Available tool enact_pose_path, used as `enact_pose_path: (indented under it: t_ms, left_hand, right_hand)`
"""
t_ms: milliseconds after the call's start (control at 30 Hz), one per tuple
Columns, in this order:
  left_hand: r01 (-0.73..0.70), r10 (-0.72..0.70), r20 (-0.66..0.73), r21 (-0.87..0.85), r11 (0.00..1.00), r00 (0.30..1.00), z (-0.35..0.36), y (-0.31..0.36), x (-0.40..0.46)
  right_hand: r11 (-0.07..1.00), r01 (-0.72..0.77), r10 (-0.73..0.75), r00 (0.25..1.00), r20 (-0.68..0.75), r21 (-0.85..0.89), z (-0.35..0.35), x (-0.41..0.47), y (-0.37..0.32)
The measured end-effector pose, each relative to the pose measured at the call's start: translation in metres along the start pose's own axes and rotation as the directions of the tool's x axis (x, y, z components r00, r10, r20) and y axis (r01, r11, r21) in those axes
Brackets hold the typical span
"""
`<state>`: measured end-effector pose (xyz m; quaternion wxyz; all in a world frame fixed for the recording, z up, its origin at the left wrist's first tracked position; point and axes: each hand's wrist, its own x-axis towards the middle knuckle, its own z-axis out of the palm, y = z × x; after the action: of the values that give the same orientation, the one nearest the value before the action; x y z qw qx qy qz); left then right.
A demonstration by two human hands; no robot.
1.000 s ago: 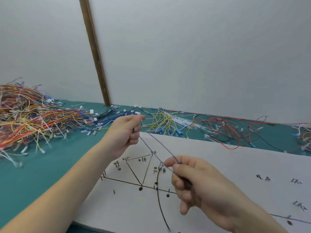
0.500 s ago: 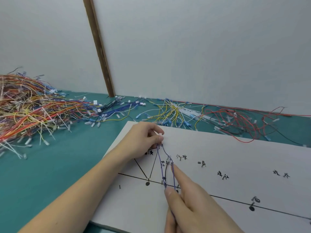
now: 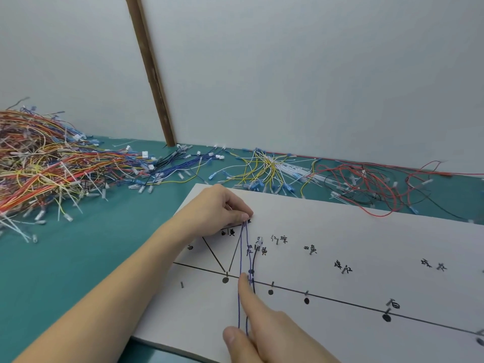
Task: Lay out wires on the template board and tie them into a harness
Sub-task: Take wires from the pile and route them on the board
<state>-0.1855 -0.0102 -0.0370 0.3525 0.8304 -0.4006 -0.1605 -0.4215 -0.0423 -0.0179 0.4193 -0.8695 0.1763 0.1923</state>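
Observation:
The white template board (image 3: 353, 231) lies on the green table, marked with black lines, dots, small pins and handwritten labels. A thin purple wire pair (image 3: 242, 260) runs down the board from its upper left marks toward me. My left hand (image 3: 217, 213) pinches the wire's far end against the board at the top of a drawn triangle. My right hand (image 3: 264, 323) holds the near part of the wire between thumb and fingers, with the index finger stretched out along it to the long black line. A black wire with a white connector (image 3: 258, 243) lies just right of the purple one.
A big tangled heap of mixed coloured wires (image 3: 39, 166) fills the table's left. Blue (image 3: 183, 163), yellow (image 3: 264, 166) and red and black (image 3: 366, 184) wire bunches lie along the wall behind the board. A wooden strip (image 3: 150, 72) leans on the wall.
Both hands came down from the air onto the board. The purple wire, held slack between them before, now lies straight along the board, with my left hand pressing its far end.

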Motion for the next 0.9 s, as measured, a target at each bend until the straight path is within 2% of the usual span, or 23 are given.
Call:
enact_pose_path:
  t_ms: [100, 267, 433, 900]
  left_hand:
    - [0.019, -0.014, 0.068, -0.084, 0.996, 0.998, -0.005, -0.002, 0.0]
    - [0.084, -0.062, 0.184, -0.114, 0.99, 0.981, -0.015, 0.003, 0.005]
    - [0.096, -0.087, 0.326, -0.013, 0.995, 0.941, -0.025, 0.016, 0.016]
    - [0.1, -0.112, 0.331, 0.052, 0.994, 0.937, -0.024, 0.021, 0.02]
  right_hand:
    - [0.999, -0.04, 0.04, 0.999, -0.002, 0.027, 0.003, 0.002, -0.003]
    - [0.994, -0.098, 0.1, 0.994, -0.047, 0.046, 0.012, 0.002, -0.006]
    - [0.994, -0.108, 0.109, 0.994, -0.026, 0.033, 0.013, 0.001, -0.008]
    - [0.995, -0.083, 0.082, 0.996, 0.028, 0.05, 0.013, 0.0, -0.007]
